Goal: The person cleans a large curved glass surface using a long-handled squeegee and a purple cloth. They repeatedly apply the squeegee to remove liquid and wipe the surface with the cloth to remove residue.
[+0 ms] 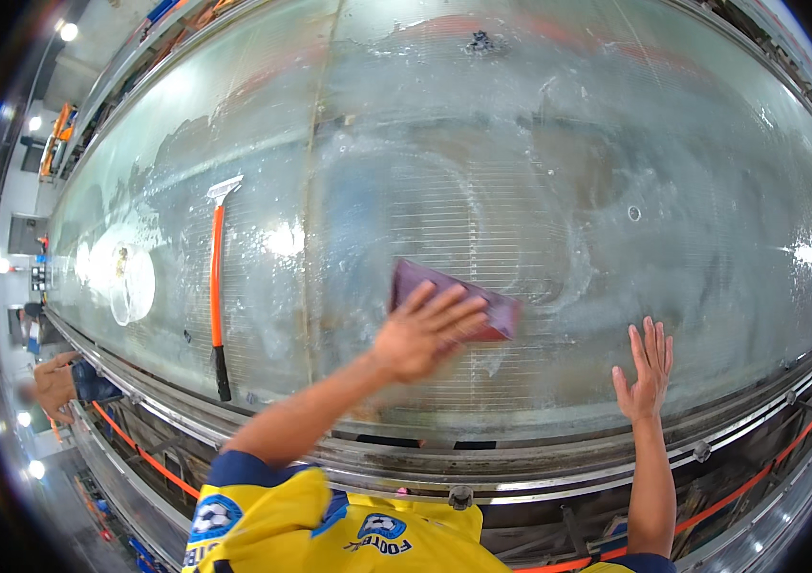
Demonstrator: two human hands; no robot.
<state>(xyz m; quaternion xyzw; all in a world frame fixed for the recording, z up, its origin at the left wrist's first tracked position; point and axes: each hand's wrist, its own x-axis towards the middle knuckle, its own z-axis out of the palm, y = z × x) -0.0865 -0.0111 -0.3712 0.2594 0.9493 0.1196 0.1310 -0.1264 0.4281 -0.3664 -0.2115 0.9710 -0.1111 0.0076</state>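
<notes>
My left hand [431, 329] lies flat with fingers stretched out on a maroon rectangular scouring pad [496, 307], pressing it against the wet glass sheet [377, 248]. The hand is a little blurred, and it covers the middle of the pad. Farther right, my right hand [647, 374] rests palm down near the front edge of the glass, its fingers spread and holding nothing. To the left of my left hand lies a long scraper [217, 277] with an orange handle, black grip and pale metal head.
A round clear container [132, 286] stands on the glass at the left. A small dark clump [480, 41] lies at the far side. Metal rails [540, 482] with knobs run along the near edge. Another person [62, 384] is beyond the left end.
</notes>
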